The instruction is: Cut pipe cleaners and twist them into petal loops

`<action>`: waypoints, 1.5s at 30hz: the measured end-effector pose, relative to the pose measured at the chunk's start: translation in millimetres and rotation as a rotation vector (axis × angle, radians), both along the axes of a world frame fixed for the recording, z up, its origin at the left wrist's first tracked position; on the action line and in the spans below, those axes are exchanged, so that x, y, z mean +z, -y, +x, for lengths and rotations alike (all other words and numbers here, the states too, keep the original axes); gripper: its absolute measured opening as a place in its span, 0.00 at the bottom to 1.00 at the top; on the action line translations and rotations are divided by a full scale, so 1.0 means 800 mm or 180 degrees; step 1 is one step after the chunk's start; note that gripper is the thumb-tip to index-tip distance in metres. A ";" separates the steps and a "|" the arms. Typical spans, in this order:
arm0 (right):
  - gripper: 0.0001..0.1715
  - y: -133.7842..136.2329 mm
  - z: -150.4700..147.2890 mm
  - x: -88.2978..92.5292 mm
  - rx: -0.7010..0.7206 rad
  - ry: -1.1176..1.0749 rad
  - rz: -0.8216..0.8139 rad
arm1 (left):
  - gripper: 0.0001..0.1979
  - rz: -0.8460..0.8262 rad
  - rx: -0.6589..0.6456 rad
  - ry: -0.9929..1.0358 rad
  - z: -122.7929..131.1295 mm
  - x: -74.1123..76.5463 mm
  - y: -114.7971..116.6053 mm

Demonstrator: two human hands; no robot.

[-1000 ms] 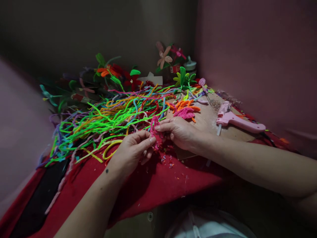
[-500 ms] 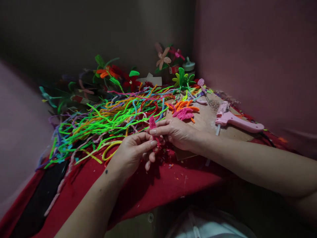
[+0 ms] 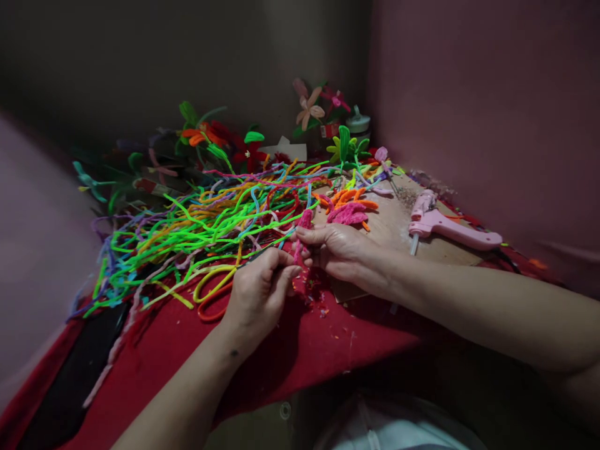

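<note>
Between my two hands stands a folded length of pink pipe cleaner (image 3: 305, 219), its looped end pointing up and away. My right hand (image 3: 340, 247) pinches it around the middle with thumb and fingers. At its lower end, my left hand (image 3: 262, 287) has thumb and forefinger closed on the same piece; the very tip is hidden by the fingers. Just beyond my right hand lie pink pipe cleaner petals (image 3: 349, 213) and orange pipe cleaner pieces (image 3: 351, 197) on a brown board (image 3: 389, 219).
A tangled heap of coloured pipe cleaners (image 3: 197, 219) covers the left and middle of the red cloth (image 3: 328, 350). A pink glue gun (image 3: 454, 230) rests on the board at right. Pipe cleaner flowers (image 3: 309, 109) and a lidded jar (image 3: 359, 122) stand behind. A black strip (image 3: 75, 381) lies at left.
My left hand has turned over, its back now facing up, with the fingers curled in. The pink piece and my right fingertips have shifted slightly right.
</note>
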State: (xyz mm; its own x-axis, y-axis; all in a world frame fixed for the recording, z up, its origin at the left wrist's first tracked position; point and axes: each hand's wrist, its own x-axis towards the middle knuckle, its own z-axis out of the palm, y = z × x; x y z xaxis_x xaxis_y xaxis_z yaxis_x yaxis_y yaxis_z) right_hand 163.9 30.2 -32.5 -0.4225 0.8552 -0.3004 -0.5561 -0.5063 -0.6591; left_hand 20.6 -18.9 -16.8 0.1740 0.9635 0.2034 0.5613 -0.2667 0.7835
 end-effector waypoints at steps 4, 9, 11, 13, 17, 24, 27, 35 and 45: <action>0.11 -0.015 0.008 -0.002 -0.0394 -0.0284 0.0063 | 0.10 -0.1184 -0.0452 0.0359 0.003 0.000 0.008; 0.07 -0.019 0.012 0.004 -0.0260 -0.0172 0.0534 | 0.10 -0.1216 -0.0003 0.0956 0.003 0.008 0.007; 0.09 -0.012 0.009 0.007 -0.0339 -0.0071 0.0624 | 0.10 -0.0780 0.0249 0.0784 0.004 0.007 0.006; 0.09 -0.005 0.005 0.009 -0.0435 -0.0056 0.0648 | 0.11 -0.0468 0.0247 0.0441 0.006 0.003 0.004; 0.09 0.001 0.000 0.005 -0.0370 -0.0037 0.0520 | 0.11 0.0090 0.0108 -0.0138 0.010 -0.010 0.002; 0.11 0.003 -0.003 -0.004 -0.0190 0.0027 0.0805 | 0.14 -0.1344 -0.0135 0.0905 0.010 0.000 0.000; 0.12 0.008 -0.003 -0.004 -0.0008 0.0167 0.0798 | 0.14 -0.2450 -0.0411 0.1442 0.007 0.001 -0.004; 0.16 0.003 0.000 -0.003 -0.0194 0.0107 0.0956 | 0.13 -0.1690 -0.0102 0.0884 0.001 0.011 -0.005; 0.08 0.013 -0.004 -0.005 0.0043 0.0231 0.0520 | 0.10 -0.0972 0.0316 0.0773 0.005 0.009 -0.004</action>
